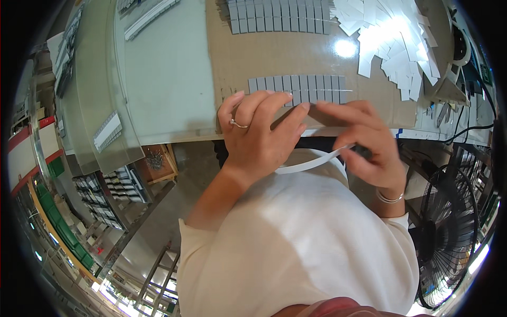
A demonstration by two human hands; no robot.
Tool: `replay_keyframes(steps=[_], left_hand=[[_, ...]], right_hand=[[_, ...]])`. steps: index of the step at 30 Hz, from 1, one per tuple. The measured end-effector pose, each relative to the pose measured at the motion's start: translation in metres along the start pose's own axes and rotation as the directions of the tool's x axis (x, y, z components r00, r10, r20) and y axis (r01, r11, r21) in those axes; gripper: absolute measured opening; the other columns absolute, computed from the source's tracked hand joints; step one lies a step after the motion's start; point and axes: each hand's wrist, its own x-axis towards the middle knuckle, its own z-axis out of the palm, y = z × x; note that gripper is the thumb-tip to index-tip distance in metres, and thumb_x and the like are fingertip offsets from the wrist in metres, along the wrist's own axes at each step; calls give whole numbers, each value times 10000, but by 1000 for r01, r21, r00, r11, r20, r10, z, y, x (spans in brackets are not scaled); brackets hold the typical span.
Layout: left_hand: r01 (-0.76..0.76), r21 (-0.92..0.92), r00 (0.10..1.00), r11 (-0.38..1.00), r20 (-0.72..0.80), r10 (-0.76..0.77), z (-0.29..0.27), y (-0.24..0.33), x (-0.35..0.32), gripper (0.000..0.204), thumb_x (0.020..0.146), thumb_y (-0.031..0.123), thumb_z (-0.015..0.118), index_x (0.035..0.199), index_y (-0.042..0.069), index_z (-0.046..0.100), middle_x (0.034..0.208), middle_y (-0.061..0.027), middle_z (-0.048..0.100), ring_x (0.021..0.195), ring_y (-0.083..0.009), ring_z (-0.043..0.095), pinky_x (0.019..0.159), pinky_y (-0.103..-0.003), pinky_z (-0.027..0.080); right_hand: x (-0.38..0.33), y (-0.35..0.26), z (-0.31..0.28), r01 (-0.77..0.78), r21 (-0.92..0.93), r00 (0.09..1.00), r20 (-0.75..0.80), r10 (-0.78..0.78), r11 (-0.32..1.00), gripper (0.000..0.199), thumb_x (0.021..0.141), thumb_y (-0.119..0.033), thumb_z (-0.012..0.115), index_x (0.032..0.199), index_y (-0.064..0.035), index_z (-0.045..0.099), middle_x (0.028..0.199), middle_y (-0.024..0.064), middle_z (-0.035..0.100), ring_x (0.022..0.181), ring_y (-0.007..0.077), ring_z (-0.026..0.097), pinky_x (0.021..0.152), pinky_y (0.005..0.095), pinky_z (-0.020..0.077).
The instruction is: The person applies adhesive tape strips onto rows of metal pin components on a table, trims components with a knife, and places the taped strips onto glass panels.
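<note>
A row of narrow grey rectangular pieces (317,84) lies side by side near the table's front edge, with a thin pale line running across it. My left hand (256,127), wearing a ring, rests its outstretched fingers along the row's near left side. At the right, my right hand (372,142) has its thumb and a bent finger pinched on a thin white strip (306,167). That strip curves leftward in front of my shirt, and its far end is hidden near my left wrist. The right index finger reaches toward the row's near edge.
Brown cardboard (274,55) lies under the row. Farther back sits a longer row of grey pieces (280,18), with a heap of white slips (393,42) to its right. A black fan (449,232) stands at my right. A short banded piece (108,130) lies at the left.
</note>
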Motion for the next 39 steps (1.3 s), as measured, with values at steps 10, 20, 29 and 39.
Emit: replay_keyframes(steps=[10, 20, 29, 39], left_hand=[[-2, 26, 987, 1000, -158, 6, -19, -35, -12, 226, 759, 146, 726, 971, 153, 648, 1122, -8, 644, 1032, -204, 588, 939, -396, 350], [-46, 68, 974, 997, -221, 60, -4, -46, -23, 258, 755, 153, 747, 984, 161, 629, 1121, 10, 656, 1046, -186, 597, 941, -396, 373], [-36, 66, 966, 997, -253, 52, -1, -46, -18, 194, 752, 144, 736, 925, 157, 651, 1068, 12, 676, 1017, -170, 609, 921, -374, 390], [-9, 48, 971, 999, -237, 20, -6, -43, -20, 194, 745, 99, 727, 915, 145, 646, 1084, 2, 695, 994, -187, 620, 879, -358, 392]], right_hand=[[4, -10, -37, -250, 325, 910, -242, 336, 912, 183, 947, -101, 620, 1034, 26, 720, 857, 50, 662, 744, 88, 588, 618, 201, 431], [24, 10, -16, -437, 287, 837, -219, 502, 852, 195, 924, -188, 703, 1061, -58, 749, 768, -14, 675, 685, 29, 592, 567, 167, 444], [21, 13, -26, -377, 411, 848, -207, 488, 830, 196, 927, -180, 691, 1060, -48, 748, 769, 11, 686, 680, 52, 615, 577, 187, 460], [30, 5, -20, -468, 301, 816, -213, 537, 831, 182, 921, -154, 691, 1042, -29, 744, 767, 8, 688, 680, 45, 612, 574, 178, 464]])
